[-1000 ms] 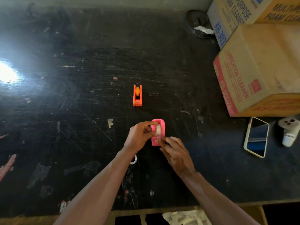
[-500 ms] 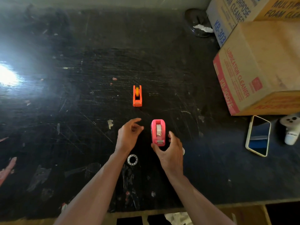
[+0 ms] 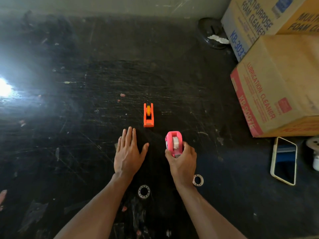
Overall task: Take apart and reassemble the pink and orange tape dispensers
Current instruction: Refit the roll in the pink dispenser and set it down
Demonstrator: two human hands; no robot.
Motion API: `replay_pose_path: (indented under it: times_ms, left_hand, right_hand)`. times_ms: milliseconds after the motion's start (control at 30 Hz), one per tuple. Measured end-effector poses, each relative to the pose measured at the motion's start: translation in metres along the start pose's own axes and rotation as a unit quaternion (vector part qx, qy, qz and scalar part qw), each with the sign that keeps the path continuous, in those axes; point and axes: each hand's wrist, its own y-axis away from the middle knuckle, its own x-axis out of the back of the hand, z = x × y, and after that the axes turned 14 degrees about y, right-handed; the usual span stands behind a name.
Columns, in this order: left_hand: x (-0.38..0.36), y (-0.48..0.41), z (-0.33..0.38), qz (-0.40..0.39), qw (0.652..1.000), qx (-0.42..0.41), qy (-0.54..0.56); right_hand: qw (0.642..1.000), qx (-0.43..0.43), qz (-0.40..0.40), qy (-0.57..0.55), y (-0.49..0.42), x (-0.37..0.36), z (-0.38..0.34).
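**Orange dispenser lies straight ahead of the open left hand**

Orange is the colour the next reach seems to turn on. The orange tape dispenser [image 3: 148,115] stands on the dark scratched surface [image 3: 86,118], its long axis running away from the person, roll end far and cutter end near. It lies just beyond the fingertips of the left hand [image 3: 128,152], slightly to their right, with a small gap between them. That hand is open, palm down, fingers spread flat and holding nothing; whether it rests on the surface or hovers cannot be told.

The right hand [image 3: 183,161] is closed around the near end of the pink tape dispenser [image 3: 174,144], which points the same way and carries a pale roll in its cradle. It sits to the right of the orange one and nearer the person.

By position, the left hand is the nearer one to the orange dispenser; a short forward reach should meet its cutter end first. Two loose rings [image 3: 144,191] lie close to the forearms, one between them and one right of the right wrist.
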Motion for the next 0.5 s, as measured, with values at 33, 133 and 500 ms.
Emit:
replay_pose_path:
  times_ms: [33, 133, 500]
  left_hand:
    - [0.0, -0.001, 0.0, -0.001, 1.0, 0.002, 0.0]
    - [-0.001, -0.001, -0.002, 0.0, 1.0, 0.002, -0.001]
    - [-0.004, -0.005, -0.005, -0.004, 1.0, 0.006, 0.009]
  right_hand:
    - [1.0, -0.003, 0.008, -0.002, -0.009, -0.001, -0.005]
    - [0.999, -0.006, 0.033, -0.005, -0.041, -0.002, -0.025]
    - [0.997, -0.009, 0.072, 0.002, -0.12, -0.016, -0.069]
